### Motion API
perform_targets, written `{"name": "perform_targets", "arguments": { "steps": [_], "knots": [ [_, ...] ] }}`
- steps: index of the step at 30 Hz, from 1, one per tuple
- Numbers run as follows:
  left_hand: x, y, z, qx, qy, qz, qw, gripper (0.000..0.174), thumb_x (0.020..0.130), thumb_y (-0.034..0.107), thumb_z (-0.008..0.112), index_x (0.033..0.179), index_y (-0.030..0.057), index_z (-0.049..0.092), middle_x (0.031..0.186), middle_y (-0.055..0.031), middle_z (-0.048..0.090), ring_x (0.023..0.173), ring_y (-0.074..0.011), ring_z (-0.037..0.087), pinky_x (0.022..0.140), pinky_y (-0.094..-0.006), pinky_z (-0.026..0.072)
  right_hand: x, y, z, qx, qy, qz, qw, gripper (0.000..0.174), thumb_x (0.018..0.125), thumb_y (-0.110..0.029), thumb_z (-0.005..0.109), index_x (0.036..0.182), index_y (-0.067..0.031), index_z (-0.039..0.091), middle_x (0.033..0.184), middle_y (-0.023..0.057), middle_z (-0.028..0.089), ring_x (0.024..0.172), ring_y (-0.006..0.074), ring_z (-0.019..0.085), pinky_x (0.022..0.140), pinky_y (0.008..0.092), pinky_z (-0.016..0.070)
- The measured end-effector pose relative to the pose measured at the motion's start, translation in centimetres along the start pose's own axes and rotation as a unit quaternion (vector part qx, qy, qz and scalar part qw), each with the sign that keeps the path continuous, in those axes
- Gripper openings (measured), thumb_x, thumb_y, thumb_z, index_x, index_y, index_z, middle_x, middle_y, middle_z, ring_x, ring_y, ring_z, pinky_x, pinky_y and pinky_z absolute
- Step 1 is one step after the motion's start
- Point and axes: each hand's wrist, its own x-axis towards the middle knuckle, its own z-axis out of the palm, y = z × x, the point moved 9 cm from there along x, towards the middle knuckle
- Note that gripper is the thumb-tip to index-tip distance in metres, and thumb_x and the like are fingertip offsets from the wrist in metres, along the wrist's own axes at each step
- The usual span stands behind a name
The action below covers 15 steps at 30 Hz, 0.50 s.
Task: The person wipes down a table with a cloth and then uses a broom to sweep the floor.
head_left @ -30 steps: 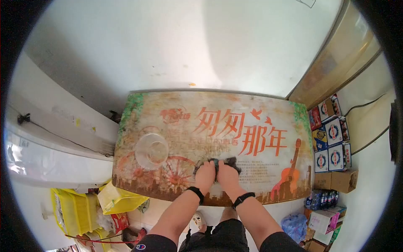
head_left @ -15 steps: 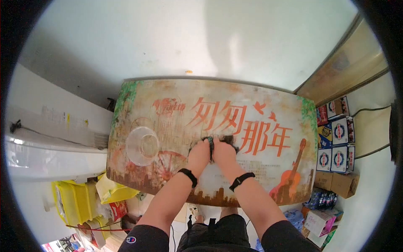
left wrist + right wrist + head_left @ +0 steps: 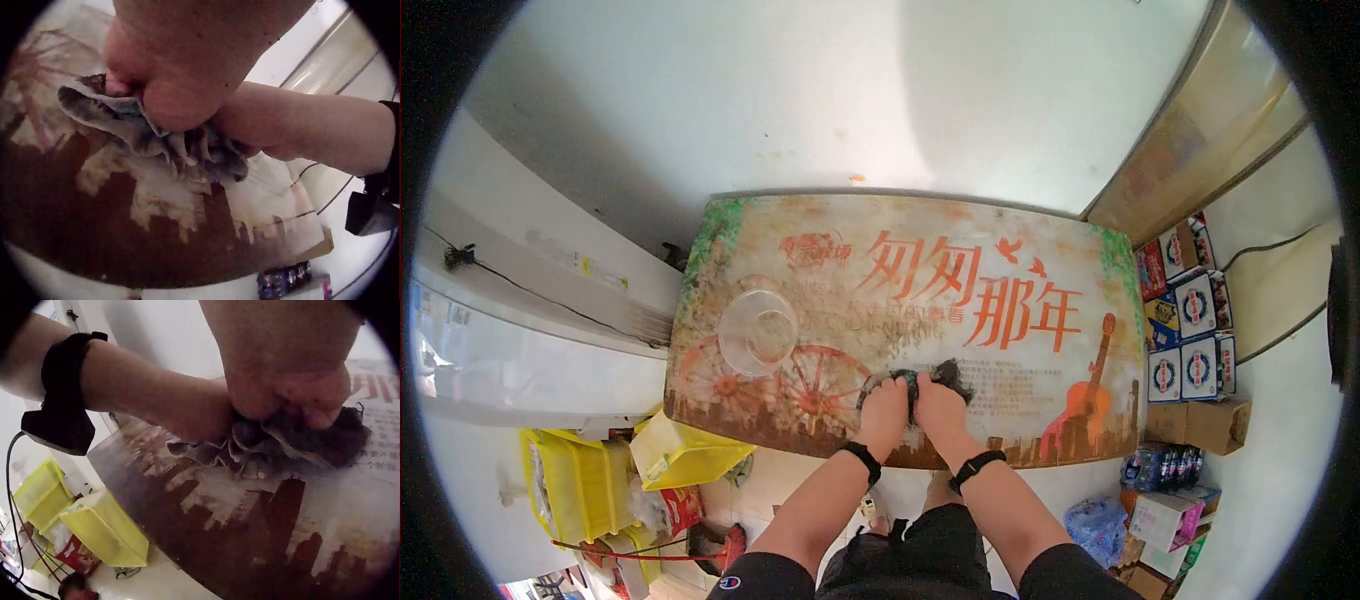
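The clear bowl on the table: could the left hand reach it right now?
Probably yes: nothing visible stands between the left hand and the clear bowl, though that hand would first need to release the cloth.

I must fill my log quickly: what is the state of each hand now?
Left hand: closed, gripping the bunched cloth.
Right hand: closed, gripping the same cloth.

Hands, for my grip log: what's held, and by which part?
A bunched cloth: left hand and right hand grip its middle, side by side.
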Motion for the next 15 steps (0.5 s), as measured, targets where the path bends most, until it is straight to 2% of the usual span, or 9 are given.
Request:
{"name": "perform_targets", "arguments": {
  "steps": [1,2,6,8,15],
  "knots": [
    [0.7,0.0,-0.8,0.027,0.006,-0.001,1.000,0.009,0.087,0.010,0.051,0.092,0.0031,0.050,0.086,-0.0132,0.057,0.074,-0.0276,0.064,0.062,-0.0332,0.0547,0.6,0.0,-0.1,0.004,0.009,0.004,1.000,0.020,0.083,-0.011,0.054,0.101,-0.0050,0.050,0.071,0.0168,0.064,0.069,0.0337,0.065,0.055,0.0453,0.0514],
    [1.5,-0.4,-0.5,-0.005,-0.020,-0.009,1.000,0.013,0.086,0.007,0.051,0.097,-0.0002,0.047,0.088,-0.0176,0.056,0.081,-0.0315,0.063,0.066,-0.0353,0.0544,1.3,-0.1,-0.4,0.009,0.019,0.008,1.000,0.019,0.083,-0.011,0.054,0.101,-0.0046,0.050,0.071,0.0174,0.065,0.069,0.0337,0.065,0.055,0.0453,0.0515],
    [4.3,-0.8,-1.6,-0.007,-0.013,0.002,1.000,0.013,0.086,0.005,0.052,0.096,-0.0007,0.047,0.089,-0.0179,0.056,0.080,-0.0315,0.063,0.065,-0.0356,0.0544,4.2,-0.6,-2.0,0.026,0.023,0.027,0.999,0.018,0.084,-0.012,0.053,0.100,-0.0039,0.050,0.074,0.0187,0.065,0.070,0.0345,0.065,0.056,0.0456,0.0518],
    [5.6,-1.1,-1.8,0.015,0.012,0.004,1.000,0.010,0.086,0.008,0.054,0.093,0.0022,0.049,0.087,-0.0142,0.057,0.077,-0.0268,0.064,0.063,-0.0325,0.0545,5.5,-0.4,-2.1,0.025,0.003,0.045,0.999,0.018,0.084,-0.011,0.053,0.100,-0.0039,0.049,0.076,0.0194,0.065,0.071,0.0359,0.065,0.060,0.0456,0.0524],
    [8.5,-2.0,-2.1,-0.027,-0.017,0.000,0.999,0.013,0.084,0.006,0.056,0.092,0.0013,0.047,0.088,-0.0162,0.057,0.077,-0.0286,0.064,0.064,-0.0333,0.0546,7.8,-0.5,-3.6,0.057,0.013,0.045,0.997,0.020,0.082,-0.010,0.055,0.100,-0.0033,0.049,0.078,0.0198,0.065,0.075,0.0378,0.064,0.063,0.0473,0.0523]
  ]
}}
